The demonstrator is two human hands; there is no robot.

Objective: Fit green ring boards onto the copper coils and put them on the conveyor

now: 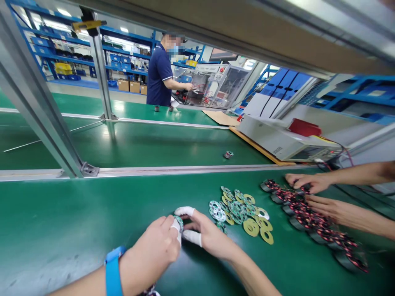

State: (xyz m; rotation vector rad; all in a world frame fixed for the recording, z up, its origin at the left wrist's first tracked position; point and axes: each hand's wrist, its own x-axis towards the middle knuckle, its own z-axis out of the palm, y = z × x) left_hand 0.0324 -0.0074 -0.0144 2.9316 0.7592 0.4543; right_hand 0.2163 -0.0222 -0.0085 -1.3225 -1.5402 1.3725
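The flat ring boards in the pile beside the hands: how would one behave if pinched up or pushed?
The ring boards look thin and flat, so probably light and stiff. Lying flat, they should slide on the green belt, not roll. Overlapping ones would likely shift together when one is pushed.

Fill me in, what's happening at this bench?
The left hand and right hand, some fingertips in white cots, pinch a small round disc between them over the green mat. A pile of similar discs lies just to the right. Beyond it, a co-worker's hands rest on a row of wired coils. Another person stands at a far bench.
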